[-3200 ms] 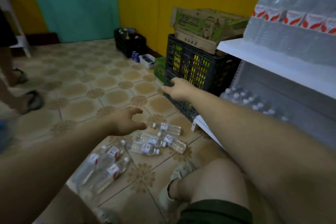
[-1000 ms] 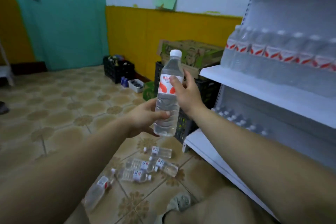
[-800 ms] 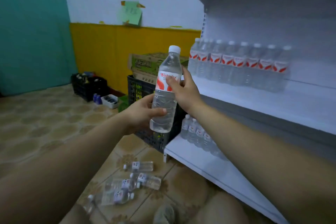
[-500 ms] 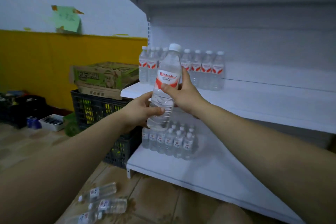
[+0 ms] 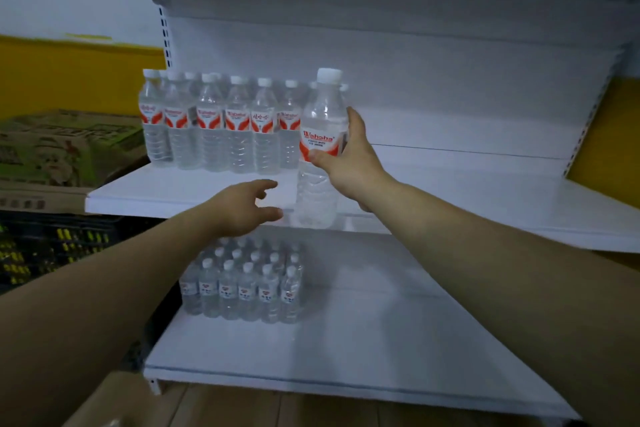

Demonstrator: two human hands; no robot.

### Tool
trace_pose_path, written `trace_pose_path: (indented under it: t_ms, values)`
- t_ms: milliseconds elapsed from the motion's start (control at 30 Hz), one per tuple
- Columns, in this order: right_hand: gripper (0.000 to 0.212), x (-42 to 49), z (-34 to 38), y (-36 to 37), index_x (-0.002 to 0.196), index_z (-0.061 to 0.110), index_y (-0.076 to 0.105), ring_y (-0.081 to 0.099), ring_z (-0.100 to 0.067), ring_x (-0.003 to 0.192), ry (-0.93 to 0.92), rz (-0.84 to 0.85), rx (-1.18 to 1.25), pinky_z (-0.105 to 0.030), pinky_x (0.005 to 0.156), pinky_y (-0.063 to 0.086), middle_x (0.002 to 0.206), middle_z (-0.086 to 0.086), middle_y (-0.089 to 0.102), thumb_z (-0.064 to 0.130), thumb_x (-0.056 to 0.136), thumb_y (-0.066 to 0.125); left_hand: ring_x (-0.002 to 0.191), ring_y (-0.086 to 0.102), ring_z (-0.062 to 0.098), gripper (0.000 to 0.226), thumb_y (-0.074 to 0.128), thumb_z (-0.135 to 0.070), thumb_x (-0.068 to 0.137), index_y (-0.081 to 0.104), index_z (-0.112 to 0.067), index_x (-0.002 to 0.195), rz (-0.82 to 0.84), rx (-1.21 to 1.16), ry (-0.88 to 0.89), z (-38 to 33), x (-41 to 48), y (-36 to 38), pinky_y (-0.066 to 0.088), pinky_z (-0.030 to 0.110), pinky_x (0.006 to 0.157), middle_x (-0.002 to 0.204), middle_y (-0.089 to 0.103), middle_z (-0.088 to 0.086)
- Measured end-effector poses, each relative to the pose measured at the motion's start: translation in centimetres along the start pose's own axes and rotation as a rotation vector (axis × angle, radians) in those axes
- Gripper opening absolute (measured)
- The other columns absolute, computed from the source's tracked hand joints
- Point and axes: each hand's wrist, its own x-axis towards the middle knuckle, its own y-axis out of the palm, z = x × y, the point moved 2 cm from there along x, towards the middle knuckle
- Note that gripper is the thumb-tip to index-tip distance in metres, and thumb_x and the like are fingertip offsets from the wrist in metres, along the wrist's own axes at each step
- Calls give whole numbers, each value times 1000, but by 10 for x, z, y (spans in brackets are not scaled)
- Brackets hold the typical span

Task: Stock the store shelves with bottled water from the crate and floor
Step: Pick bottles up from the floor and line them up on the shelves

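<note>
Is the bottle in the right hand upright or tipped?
Upright: the bottle, gripped by the right hand, has its cap on top and label level. Whether its base rests on the shelf: cannot tell.

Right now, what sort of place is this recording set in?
Probably a small shop: white retail shelving holds a row of identical water bottles, the right hand holds another bottle up to it, and smaller bottles stand on the shelf below.

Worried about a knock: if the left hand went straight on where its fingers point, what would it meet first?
Probably the lower body of the bottle that the right hand grips; the left hand points at it, though depth is unclear.
</note>
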Motion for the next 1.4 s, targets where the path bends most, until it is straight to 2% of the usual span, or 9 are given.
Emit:
trace_pose_path:
  t_ms: [167, 300, 367, 433, 533, 733, 1033, 1200, 1400]
  values:
    - [88, 60, -36, 5, 152, 30, 12, 52, -21, 125, 10, -20, -28, -44, 105, 43, 138, 0, 52, 15, 88, 71, 142, 29, 26, 72, 41, -65, 89, 33, -25, 148, 39, 227, -138, 49, 53, 7, 21, 44, 117, 156, 29, 2]
    - [82, 96, -61, 18, 152, 31, 15, 53, -16, 120, 3, -41, -21, -33, 94, 44, 130, 6, 54, 18, 90, 68, 144, 22, 29, 80, 17, -85, 79, 34, -42, 144, 73, 328, -265, 78, 87, 13, 3, 63, 113, 157, 26, -8]
    - [83, 105, -68, 21, 152, 31, 12, 49, -8, 114, -3, -19, -32, -33, 97, 42, 138, 6, 50, 22, 91, 68, 145, 19, 28, 80, 16, -85, 78, 31, -44, 145, 75, 376, -265, 85, 100, 15, 1, 66, 111, 158, 22, -9]
    - [89, 106, -77, 24, 152, 33, 10, 46, -8, 113, 24, 53, -78, -35, 100, 42, 143, 7, 46, 24, 88, 70, 146, 16, 27, 74, 20, -80, 83, 27, -43, 147, 56, 430, -240, 87, 108, 20, 1, 67, 110, 159, 18, -10]
    - [90, 104, -97, 32, 152, 32, 10, 48, -20, 126, 62, 78, -165, -45, 106, 43, 144, 7, 45, 27, 86, 72, 147, 10, 26, 69, 17, -77, 86, 20, -46, 148, 21, 479, -195, 92, 113, 29, 4, 68, 109, 160, 12, -12]
    - [86, 141, -113, 59, 154, 27, 4, 33, -23, 141, 55, 77, -199, -35, 109, 31, 156, 3, 31, 30, 93, 65, 147, 11, 24, 65, 12, -71, 89, 19, -45, 148, -85, 518, -136, 96, 111, 36, 7, 66, 111, 160, 15, -11]
    - [83, 191, -134, 93, 155, 32, 1, 28, -26, 144, 45, 19, -116, -40, 113, 29, 159, 2, 23, 25, 96, 60, 146, 15, 23, 65, 11, -71, 88, 22, -46, 147, -120, 531, -118, 98, 112, 38, 11, 63, 110, 159, 18, -12]
    - [91, 194, -153, 103, 154, 33, 2, 32, -21, 141, -3, -9, -130, -30, 106, 28, 156, 5, 28, 20, 91, 67, 146, 14, 22, 66, 10, -71, 87, 22, -46, 147, -122, 534, -129, 98, 111, 38, 10, 63, 110, 159, 17, -11]
    - [93, 202, -157, 112, 154, 32, -7, 31, -26, 142, 33, -20, -221, -41, 113, 29, 160, 2, 21, 25, 94, 63, 146, 15, 23, 65, 10, -71, 88, 22, -46, 147, -113, 535, -129, 97, 110, 39, 10, 63, 110, 159, 18, -11]
